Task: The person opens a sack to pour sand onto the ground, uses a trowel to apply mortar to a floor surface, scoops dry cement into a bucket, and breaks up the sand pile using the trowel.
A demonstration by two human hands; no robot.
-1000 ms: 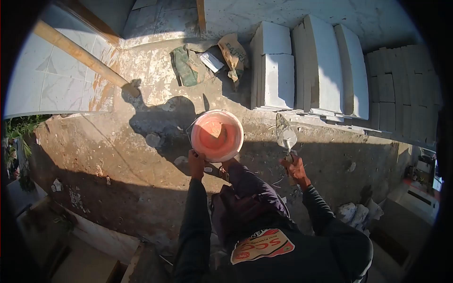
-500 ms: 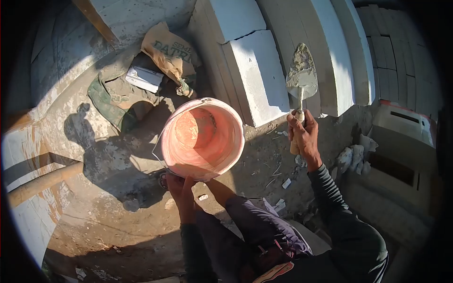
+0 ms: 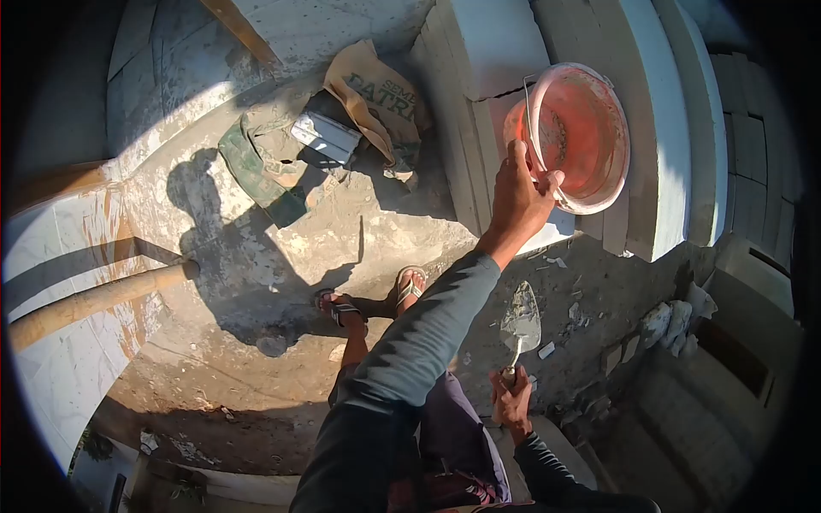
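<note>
My left hand (image 3: 523, 192) is closed on the near rim of a pinkish-red plastic bucket (image 3: 594, 128) with a wire handle. Tilted with its mouth turned partly toward me, the bucket is in front of the pale blocks (image 3: 505, 51); whether it rests on them I cannot tell. A little grey residue shows inside. Lower down, my right hand (image 3: 511, 400) grips the handle of a pointed trowel (image 3: 521, 323). The trowel's blade points away from me, is smeared with grey mortar and is held above the ground.
A torn paper cement sack (image 3: 376, 98), a green-and-tan sack (image 3: 265, 162) and a white block piece (image 3: 326, 137) lie on the dusty ground ahead. A wooden pole (image 3: 107, 303) juts in from the left. White bags (image 3: 671, 325) and rubble are at the right.
My left hand has swung the bucket up and to the right, from above my feet to the pale blocks. My right hand has drawn the trowel down, closer to my body.
</note>
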